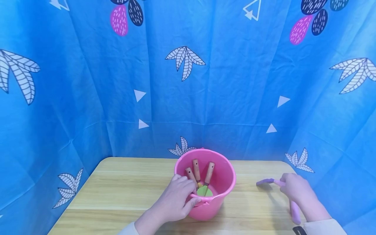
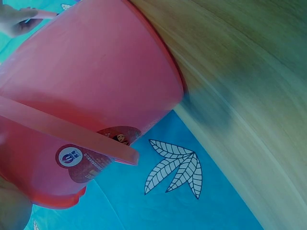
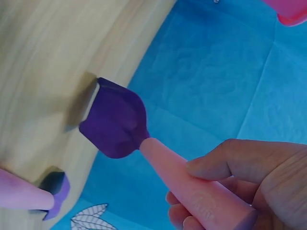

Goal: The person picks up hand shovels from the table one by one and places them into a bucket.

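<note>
We see the left hand (image 1: 177,198) at the lower centre of the head view, fingers bent over the near rim of a pink bucket (image 1: 207,207), thumb outside, gripping its edge. The right hand (image 1: 298,190), at the lower right, is closed around the pink handle of a purple-bladed shovel (image 3: 115,120); in the right wrist view we find the thumb on top and fingers curled underneath. The blade points left in the head view; we cannot tell whether it touches the table (image 1: 132,186).

Inside the bucket, right of the left hand's fingers, we count three wooden handles (image 1: 209,173) leaning upward, with a green blade (image 1: 204,191) below them. The left wrist view shows us the bucket's carrying strap (image 2: 67,129) across its side, beside printed stickers (image 2: 79,160).

At the lower left of the right wrist view we notice a second pink-handled tool (image 3: 24,191) on the table. Blue cloth (image 1: 223,98) with white leaves and triangles hangs behind everything.
</note>
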`<move>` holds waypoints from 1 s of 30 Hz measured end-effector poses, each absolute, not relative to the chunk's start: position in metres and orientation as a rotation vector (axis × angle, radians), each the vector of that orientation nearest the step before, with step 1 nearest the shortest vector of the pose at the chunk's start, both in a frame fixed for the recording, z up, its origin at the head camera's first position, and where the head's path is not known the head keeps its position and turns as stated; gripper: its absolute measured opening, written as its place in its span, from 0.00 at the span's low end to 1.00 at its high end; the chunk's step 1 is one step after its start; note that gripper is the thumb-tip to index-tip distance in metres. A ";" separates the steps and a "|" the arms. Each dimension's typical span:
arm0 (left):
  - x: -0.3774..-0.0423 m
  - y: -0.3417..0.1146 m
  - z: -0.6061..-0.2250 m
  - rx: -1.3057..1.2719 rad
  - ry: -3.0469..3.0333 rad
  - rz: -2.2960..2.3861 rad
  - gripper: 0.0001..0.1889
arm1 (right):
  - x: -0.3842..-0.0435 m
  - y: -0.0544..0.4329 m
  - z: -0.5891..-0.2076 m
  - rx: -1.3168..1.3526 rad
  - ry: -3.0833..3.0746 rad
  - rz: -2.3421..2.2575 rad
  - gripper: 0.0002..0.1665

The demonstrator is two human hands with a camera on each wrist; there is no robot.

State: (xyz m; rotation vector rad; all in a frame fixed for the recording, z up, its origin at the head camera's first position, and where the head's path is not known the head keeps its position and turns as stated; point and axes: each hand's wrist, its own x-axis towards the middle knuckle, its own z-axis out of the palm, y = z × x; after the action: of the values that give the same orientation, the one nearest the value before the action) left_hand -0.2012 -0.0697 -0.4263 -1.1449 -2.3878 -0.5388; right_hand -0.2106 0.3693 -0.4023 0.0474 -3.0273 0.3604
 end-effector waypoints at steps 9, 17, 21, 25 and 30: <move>-0.200 -0.069 -0.426 -1.149 -2.409 -0.552 0.15 | -0.206 0.364 -0.391 0.039 -3.018 0.384 0.10; -0.200 -0.070 -0.426 -1.147 -2.401 -0.552 0.14 | -0.205 0.360 -0.385 0.047 -2.994 0.370 0.04; -0.200 -0.070 -0.426 -1.154 -2.399 -0.554 0.14 | -0.203 0.358 -0.385 0.054 -2.977 0.389 0.05; -0.201 -0.070 -0.426 -1.155 -2.389 -0.553 0.13 | -0.203 0.355 -0.382 0.052 -2.972 0.434 0.09; -0.200 -0.070 -0.425 -1.146 -2.398 -0.558 0.12 | -0.203 0.354 -0.377 0.050 -2.963 0.425 0.07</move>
State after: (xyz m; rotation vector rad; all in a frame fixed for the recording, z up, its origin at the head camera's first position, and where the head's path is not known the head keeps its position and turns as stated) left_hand -0.2001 -0.0697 -0.4252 -1.1455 -2.3978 -0.5576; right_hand -0.2027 0.3536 -0.3775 0.0505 -2.9629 0.4253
